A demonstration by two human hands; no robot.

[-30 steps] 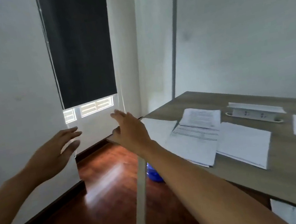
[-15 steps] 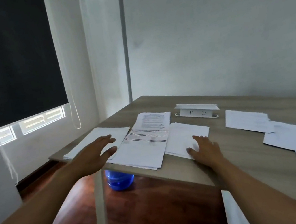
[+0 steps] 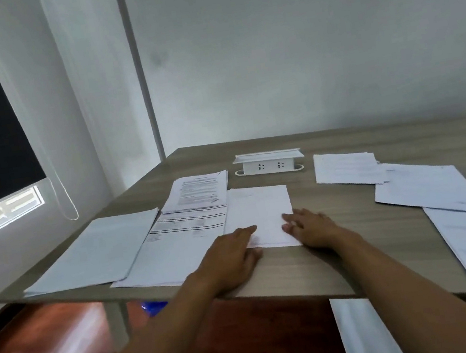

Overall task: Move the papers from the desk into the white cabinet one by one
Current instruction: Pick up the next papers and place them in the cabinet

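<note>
While both my hands lie flat on the desk, I hold nothing yet. My left hand rests with straight fingers on the near left corner of the blank sheet, and my right hand lies with fingers spread on that sheet's near right corner; neither curls round it.

I take the socket box as my mark. The blank sheet lies just in front of it. A printed page lies to the box's left, overlapping a ruled form nearer to me, and a further pile lies left of that, at the desk's corner. More sheets lie to the box's right and run on toward the near right edge. The cabinet is not in view.

I judge the sheet to be light, limp and thin, lying flush on smooth wood, so its edge will be hard to get a nail under. It may be more than one leaf; I cannot tell. Best, I think, to slide it toward the near edge of the desk until a corner overhangs, then pinch that corner and support the middle so it does not sag or crease.
</note>
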